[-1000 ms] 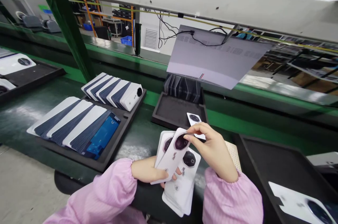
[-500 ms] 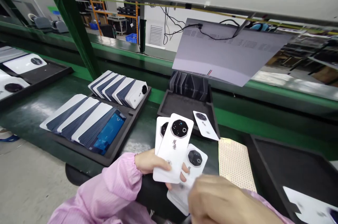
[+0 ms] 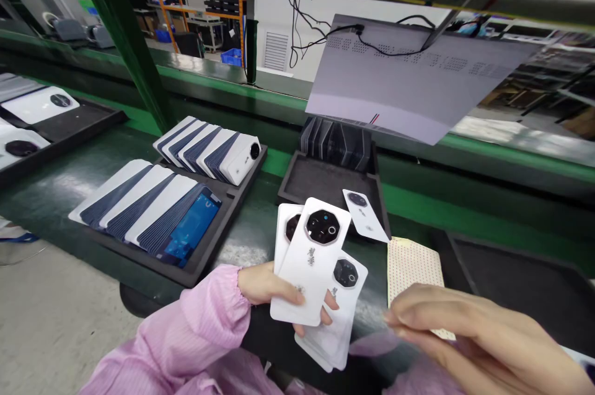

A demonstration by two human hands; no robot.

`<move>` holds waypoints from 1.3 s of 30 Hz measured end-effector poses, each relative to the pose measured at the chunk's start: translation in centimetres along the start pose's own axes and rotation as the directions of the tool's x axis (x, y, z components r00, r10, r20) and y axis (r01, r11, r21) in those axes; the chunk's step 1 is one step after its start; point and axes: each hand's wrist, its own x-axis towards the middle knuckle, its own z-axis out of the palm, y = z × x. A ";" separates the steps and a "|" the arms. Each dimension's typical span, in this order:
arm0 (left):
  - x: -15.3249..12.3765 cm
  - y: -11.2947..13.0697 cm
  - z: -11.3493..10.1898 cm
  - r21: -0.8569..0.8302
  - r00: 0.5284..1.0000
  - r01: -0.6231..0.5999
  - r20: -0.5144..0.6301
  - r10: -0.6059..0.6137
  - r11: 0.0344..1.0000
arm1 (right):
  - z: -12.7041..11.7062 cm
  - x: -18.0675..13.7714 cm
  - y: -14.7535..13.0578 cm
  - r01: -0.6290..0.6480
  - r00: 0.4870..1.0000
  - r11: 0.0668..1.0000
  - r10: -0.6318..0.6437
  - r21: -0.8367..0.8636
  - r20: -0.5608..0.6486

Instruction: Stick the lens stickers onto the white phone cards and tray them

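Note:
My left hand grips a fan of white phone back panels, each with a black octagonal camera area, thumb on the front one and fingertips round its edge. More white panels lie just behind and to its right, partly covered; whether the hand also holds them I cannot tell. My right hand is apart to the right, fingertips pinched together, over the near end of a cream dotted sheet. A blurred, see-through pale shape shows beside those fingertips; I cannot tell what it is.
A black tray on the left carries several rows of white panels. Behind my hands, another tray holds dark panels, with one white panel across its corner. A dark tray lies right; a grey board hangs above.
My right hand has moved right and up, away from the white panels to the dotted sheet. My left hand keeps its hold, nearly still. The view has shifted slightly.

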 end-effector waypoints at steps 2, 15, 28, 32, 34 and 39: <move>0.1 0.1 0.1 0.009 1.000 -0.002 -0.004 0.002 1.000 | 0.2 0.2 0.3 -0.036 0.996 0.997 0.030 -0.067 -0.090; 0.0 -0.5 -0.4 0.035 1.000 0.028 0.006 -0.028 0.999 | 3.4 2.4 2.7 -0.295 0.840 0.955 0.259 -0.001 -0.477; 0.0 -1.2 -0.8 0.085 0.999 0.050 0.013 -0.051 0.995 | 4.3 3.4 3.4 -0.267 0.907 0.961 0.228 -0.065 -0.353; 0.0 -1.2 -0.9 0.091 0.998 0.055 0.019 -0.057 0.994 | 4.5 3.5 3.4 -0.262 0.909 0.959 0.208 -0.108 -0.360; 0.0 -1.1 -0.9 0.086 0.998 0.056 0.017 -0.058 0.995 | 4.7 3.7 3.4 -0.260 0.915 0.954 0.193 -0.151 -0.353; 0.0 -1.2 -1.0 0.121 0.998 0.057 0.005 -0.058 0.991 | 5.5 4.2 4.4 -0.245 0.935 0.928 0.148 -0.282 -0.323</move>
